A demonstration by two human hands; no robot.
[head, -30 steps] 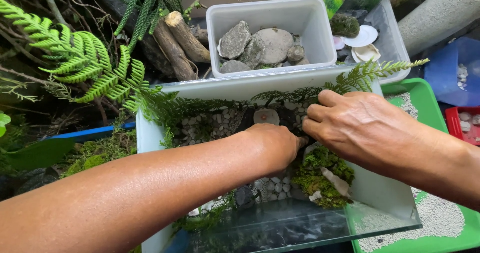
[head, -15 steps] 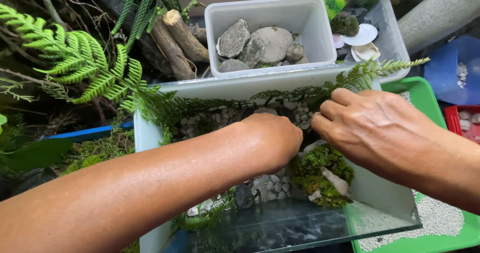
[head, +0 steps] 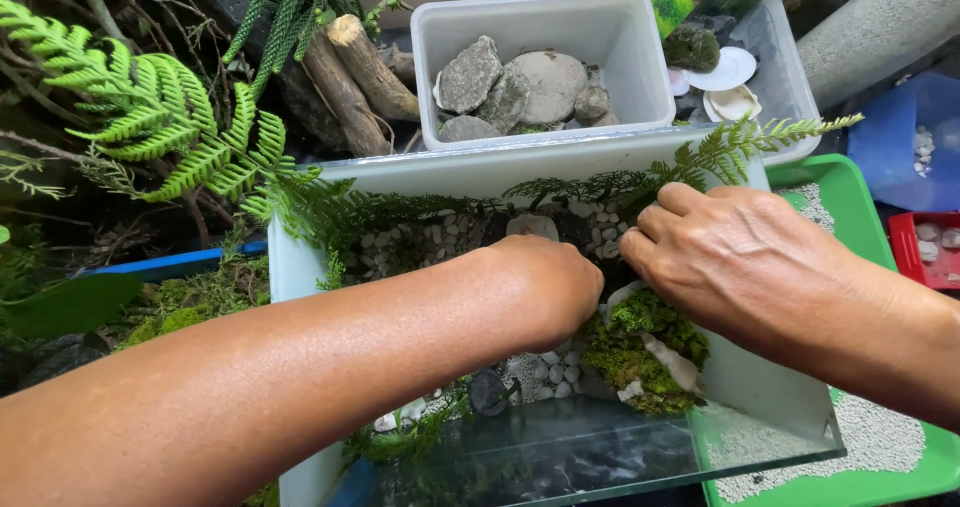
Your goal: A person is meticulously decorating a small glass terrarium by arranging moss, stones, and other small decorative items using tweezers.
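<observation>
Inside glass tank [head: 760, 437]: both hands together above white pebbles [head: 445, 237].
Left hand [head: 545, 287]: curled; contents hidden.
Right hand [head: 730, 257]: fingers bent beside moss clump [head: 640, 342]; grip unclear.

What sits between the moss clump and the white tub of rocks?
In the head view: the right hand, white pebbles, a fern frond and the glass tank's back wall lie between the moss clump and the white tub.

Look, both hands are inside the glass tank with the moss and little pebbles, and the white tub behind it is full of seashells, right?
Not quite. The head view shows the white tub holding grey rocks, not seashells. The rest is right: the left hand and right hand are both down in the glass tank, by the moss and little pebbles.
</observation>
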